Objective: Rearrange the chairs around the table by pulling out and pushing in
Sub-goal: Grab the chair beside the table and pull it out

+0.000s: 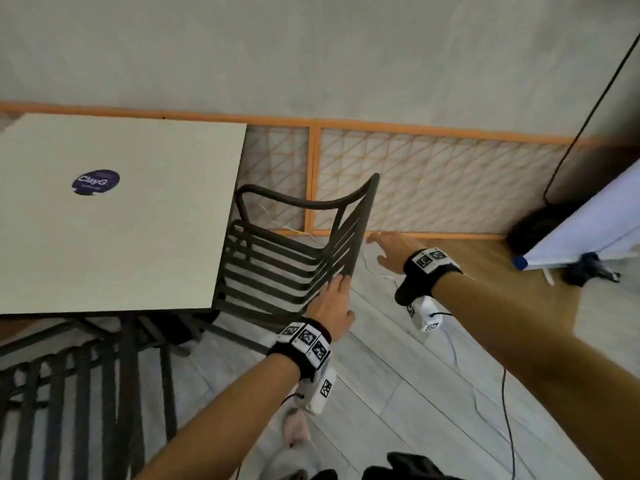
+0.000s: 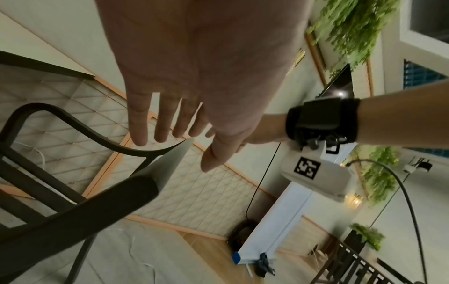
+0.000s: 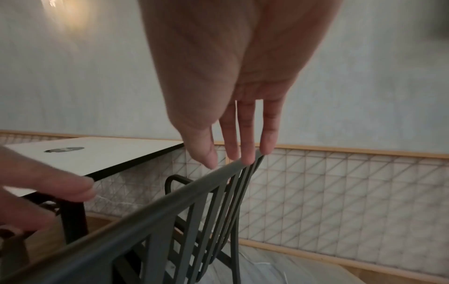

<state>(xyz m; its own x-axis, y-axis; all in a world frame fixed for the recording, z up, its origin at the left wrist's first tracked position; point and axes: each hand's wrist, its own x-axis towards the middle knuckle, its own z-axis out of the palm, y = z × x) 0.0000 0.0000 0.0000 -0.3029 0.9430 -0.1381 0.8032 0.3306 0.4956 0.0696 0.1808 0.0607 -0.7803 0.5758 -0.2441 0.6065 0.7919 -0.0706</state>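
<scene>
Both hands are spread flat, gripping nothing; left hand (image 1: 331,303) by the near end of the chair (image 1: 294,251) back, right hand (image 1: 393,249) just behind it, apparently poised to push it under the table (image 1: 114,216).

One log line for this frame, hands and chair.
left hand: open, at chair backrest | right hand: open, beside backrest | seat under table
</scene>
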